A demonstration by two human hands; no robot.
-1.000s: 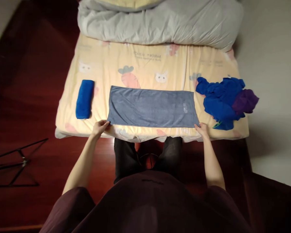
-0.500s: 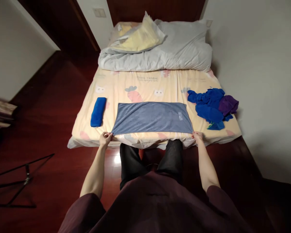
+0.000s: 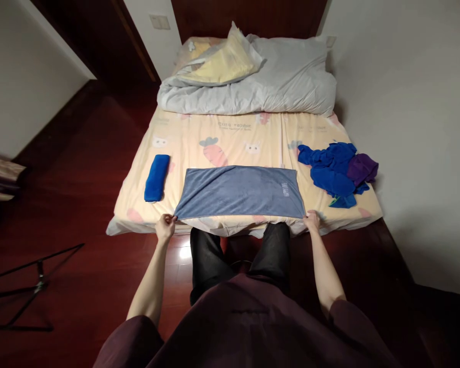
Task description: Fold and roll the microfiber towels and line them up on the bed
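Observation:
A grey-blue towel (image 3: 239, 191) lies spread out near the front edge of the bed, with small pale lettering at its right side and some creases at its left. My left hand (image 3: 165, 226) pinches its near left corner. At the near right corner, my right hand (image 3: 312, 221) grips the cloth between thumb and fingers. The near edge is stretched between both hands. Left of the towel is a folded bright blue towel (image 3: 157, 178). To the right lies a crumpled heap of blue cloths (image 3: 331, 168) with a purple cloth (image 3: 362, 170) on it.
The bed (image 3: 138, 179) has a yellow sheet with carrot prints. A rolled grey-white quilt (image 3: 291, 76) and a yellow pillow (image 3: 230, 61) lie at its head. A black metal stand (image 3: 40, 283) is on the dark red floor at left. A wall rises on the right.
Both hands have drawn the grey-blue towel slightly toward me, keeping hold of its near corners. The other cloths stay where they were.

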